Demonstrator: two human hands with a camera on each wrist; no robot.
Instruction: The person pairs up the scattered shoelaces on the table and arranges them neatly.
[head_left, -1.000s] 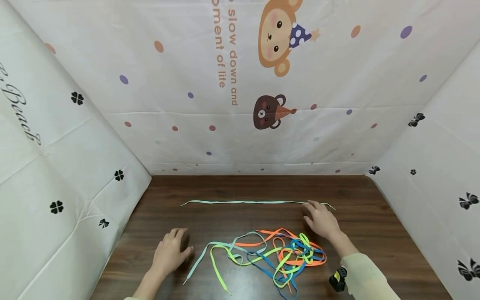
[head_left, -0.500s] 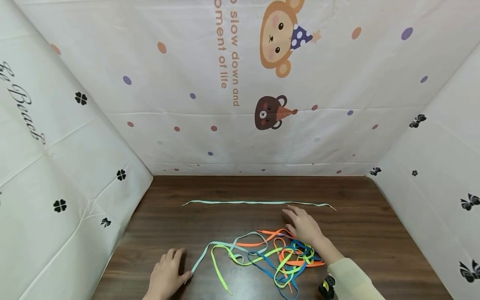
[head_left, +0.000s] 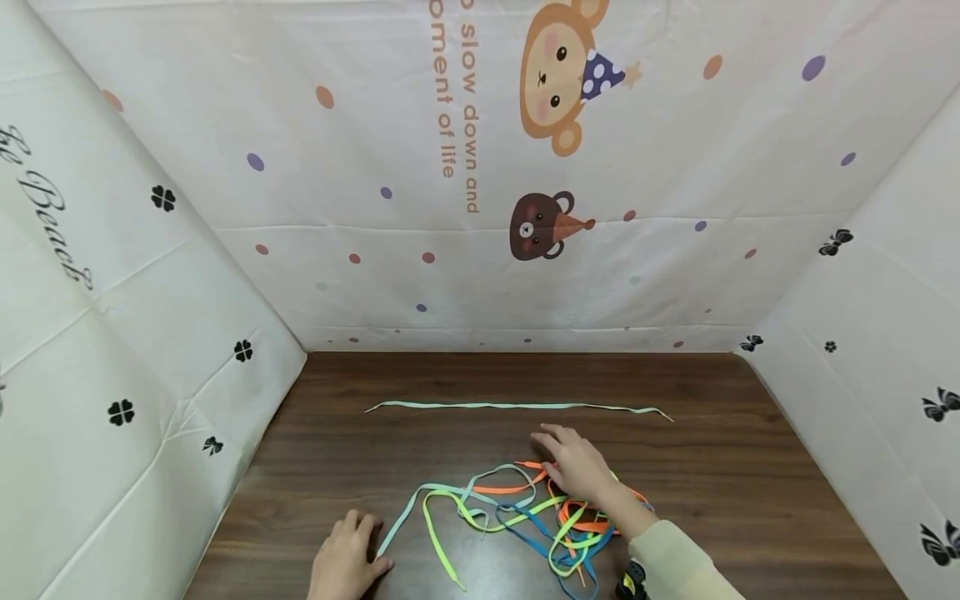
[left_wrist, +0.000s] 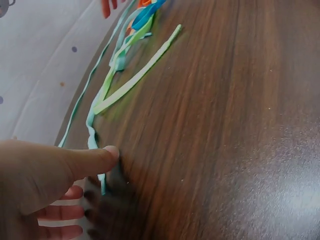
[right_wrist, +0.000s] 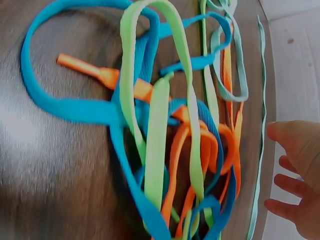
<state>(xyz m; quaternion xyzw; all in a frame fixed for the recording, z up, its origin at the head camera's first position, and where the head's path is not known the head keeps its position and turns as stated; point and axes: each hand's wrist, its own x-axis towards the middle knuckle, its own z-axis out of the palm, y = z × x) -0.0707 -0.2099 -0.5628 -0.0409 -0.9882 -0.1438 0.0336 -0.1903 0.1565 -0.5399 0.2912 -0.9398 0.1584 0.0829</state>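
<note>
Head view: wood-grain bench [head_left: 285, 483], running to white printed sheeting [head_left: 450, 283] at left, right and rear. Straight mint shoelace [head_left: 517, 406] lies near the rear edge. The right hand [head_left: 577, 467] is above the tangled shoelaces [head_left: 592, 527], fingers loosely spread, holding nothing.

Left wrist view: the left hand [left_wrist: 45, 175] has its thumb extended across the end of the loose mint shoelace [left_wrist: 91, 137], other fingers parted from it; thumb pressure cannot be told.

Right wrist view: flat woven blue lace [right_wrist: 75, 110], yellow-green lace [right_wrist: 157, 145] and orange lace [right_wrist: 85, 69] overlap in loops.
</note>
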